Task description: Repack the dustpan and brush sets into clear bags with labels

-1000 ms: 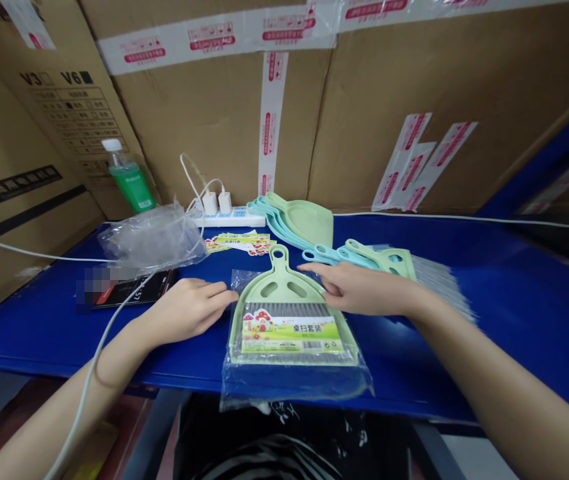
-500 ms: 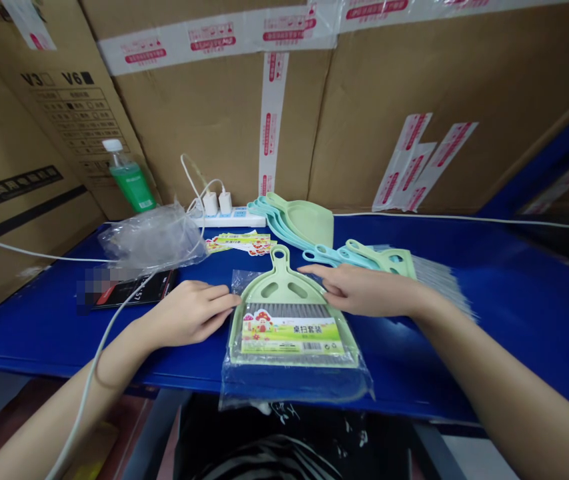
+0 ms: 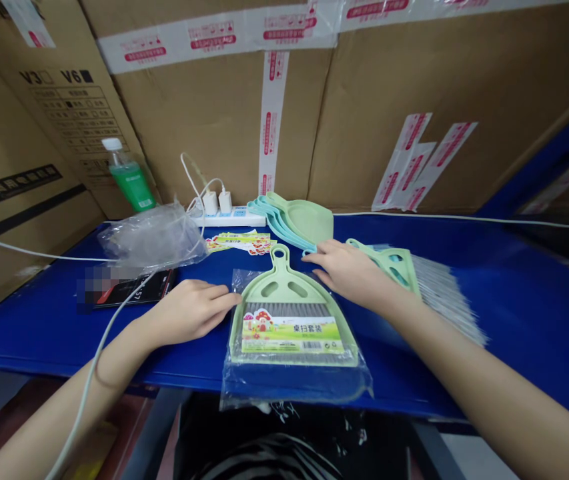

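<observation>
A light green dustpan [image 3: 289, 293] with a printed label card [image 3: 290, 331] lies inside a clear plastic bag [image 3: 294, 383] at the front of the blue table [image 3: 514, 293]. My left hand [image 3: 189, 310] rests with loosely curled fingers touching the bag's left edge. My right hand [image 3: 347, 270] lies flat with fingers stretched, over the handles of the loose small brushes [image 3: 404, 267] just right of the dustpan's handle. It grips nothing that I can see.
A stack of green and blue dustpans [image 3: 297, 220] lies behind. Label cards [image 3: 241, 241], a crumpled plastic bag [image 3: 149, 237], a power strip with chargers [image 3: 219, 210], a green bottle [image 3: 129, 177] and a dark booklet [image 3: 129, 287] sit at left. Cardboard boxes [image 3: 389, 100] wall the back.
My right hand has moved up and to the right, off the bagged dustpan's handle and onto the loose brush handles. The left hand has barely shifted.
</observation>
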`<state>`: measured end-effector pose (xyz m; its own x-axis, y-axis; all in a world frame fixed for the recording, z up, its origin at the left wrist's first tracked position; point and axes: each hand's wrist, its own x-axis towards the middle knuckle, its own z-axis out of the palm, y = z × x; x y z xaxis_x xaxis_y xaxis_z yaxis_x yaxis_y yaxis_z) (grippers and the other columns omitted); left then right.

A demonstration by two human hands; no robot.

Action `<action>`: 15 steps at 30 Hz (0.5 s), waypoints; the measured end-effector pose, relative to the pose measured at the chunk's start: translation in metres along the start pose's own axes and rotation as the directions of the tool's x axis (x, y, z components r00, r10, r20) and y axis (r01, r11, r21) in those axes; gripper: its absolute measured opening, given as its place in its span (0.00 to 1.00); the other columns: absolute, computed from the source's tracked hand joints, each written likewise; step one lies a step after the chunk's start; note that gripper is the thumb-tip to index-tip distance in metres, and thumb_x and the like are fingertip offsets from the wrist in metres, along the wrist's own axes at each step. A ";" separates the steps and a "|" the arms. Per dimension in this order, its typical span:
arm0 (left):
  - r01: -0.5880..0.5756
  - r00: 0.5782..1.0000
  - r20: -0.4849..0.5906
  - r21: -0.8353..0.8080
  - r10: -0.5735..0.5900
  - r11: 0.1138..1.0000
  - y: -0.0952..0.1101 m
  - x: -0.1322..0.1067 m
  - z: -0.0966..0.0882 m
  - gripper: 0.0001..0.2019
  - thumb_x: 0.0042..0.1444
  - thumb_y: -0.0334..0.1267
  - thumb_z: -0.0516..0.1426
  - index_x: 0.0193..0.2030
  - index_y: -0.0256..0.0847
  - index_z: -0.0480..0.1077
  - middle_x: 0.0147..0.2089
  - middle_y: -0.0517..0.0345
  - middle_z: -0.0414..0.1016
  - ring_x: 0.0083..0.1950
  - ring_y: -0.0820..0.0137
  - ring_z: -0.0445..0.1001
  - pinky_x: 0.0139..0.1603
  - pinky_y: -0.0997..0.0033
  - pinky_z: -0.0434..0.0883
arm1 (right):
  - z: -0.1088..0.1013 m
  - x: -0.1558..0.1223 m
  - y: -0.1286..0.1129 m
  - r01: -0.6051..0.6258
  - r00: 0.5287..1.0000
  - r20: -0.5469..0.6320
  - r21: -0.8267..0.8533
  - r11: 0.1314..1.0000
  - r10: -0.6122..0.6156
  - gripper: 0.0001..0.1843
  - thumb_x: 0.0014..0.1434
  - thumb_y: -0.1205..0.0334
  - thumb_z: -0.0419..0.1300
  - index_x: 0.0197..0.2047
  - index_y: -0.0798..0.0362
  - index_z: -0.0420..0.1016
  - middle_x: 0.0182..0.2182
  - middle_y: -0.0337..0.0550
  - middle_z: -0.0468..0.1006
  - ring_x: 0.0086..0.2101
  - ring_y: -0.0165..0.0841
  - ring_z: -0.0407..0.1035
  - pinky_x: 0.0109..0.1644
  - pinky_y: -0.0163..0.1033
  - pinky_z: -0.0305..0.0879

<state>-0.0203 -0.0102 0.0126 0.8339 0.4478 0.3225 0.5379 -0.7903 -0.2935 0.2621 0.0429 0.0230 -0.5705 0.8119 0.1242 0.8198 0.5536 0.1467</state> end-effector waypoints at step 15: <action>0.019 0.999 0.031 -0.009 -0.018 1.000 0.000 0.000 0.000 0.14 0.66 0.32 0.44 0.43 0.41 0.70 0.27 0.61 0.74 0.24 0.73 0.71 0.27 0.73 0.64 | 0.000 -0.001 0.003 -0.074 0.993 0.093 -0.018 0.997 0.075 0.24 0.60 0.75 0.49 0.52 0.51 0.79 0.43 0.54 0.80 0.45 0.44 0.73 0.45 0.42 0.63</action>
<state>-0.0201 -0.0099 0.0129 0.8273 0.4750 0.3001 0.5523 -0.7856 -0.2791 0.2649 0.0441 0.0238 -0.5000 0.8650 0.0429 0.8587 0.4887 0.1543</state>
